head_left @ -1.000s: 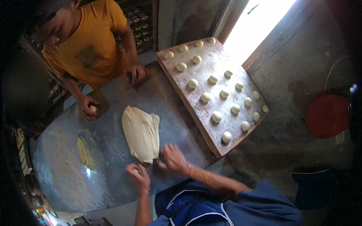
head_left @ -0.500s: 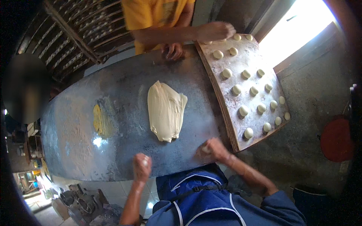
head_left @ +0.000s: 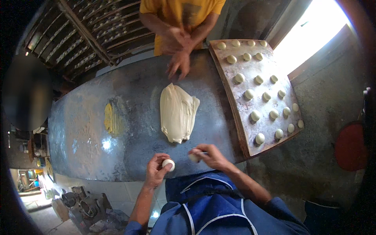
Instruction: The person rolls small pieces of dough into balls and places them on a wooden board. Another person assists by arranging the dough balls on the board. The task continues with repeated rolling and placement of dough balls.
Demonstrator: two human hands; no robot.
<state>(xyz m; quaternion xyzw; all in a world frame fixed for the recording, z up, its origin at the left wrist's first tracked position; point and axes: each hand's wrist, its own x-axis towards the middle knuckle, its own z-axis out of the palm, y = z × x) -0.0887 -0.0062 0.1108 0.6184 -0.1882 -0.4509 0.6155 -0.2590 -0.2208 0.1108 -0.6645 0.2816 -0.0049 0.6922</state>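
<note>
My left hand (head_left: 155, 171) is at the table's near edge, its thumb and fingers closed round a smooth white dough ball (head_left: 169, 165). To its right, my right hand (head_left: 211, 156) holds another pale dough ball (head_left: 194, 157) under curled fingers, partly hidden and a little blurred. Just beyond both hands a large, folded slab of dough (head_left: 178, 113) lies on the dark worktable (head_left: 137, 152). Neither hand touches the slab.
On the right, a stacked wooden board (head_left: 250, 129) carries several dough balls in rows. A co-worker in a yellow shirt (head_left: 192, 15) stands across the table, hands blurred beyond the slab. A yellow smear (head_left: 112, 119) marks the tabletop left; a rack (head_left: 84, 31) stands far left.
My hands have come closer together, and the dough ball in my left hand now shows. The co-worker's hand has left the board and moved left; another ball shows in the far row.
</note>
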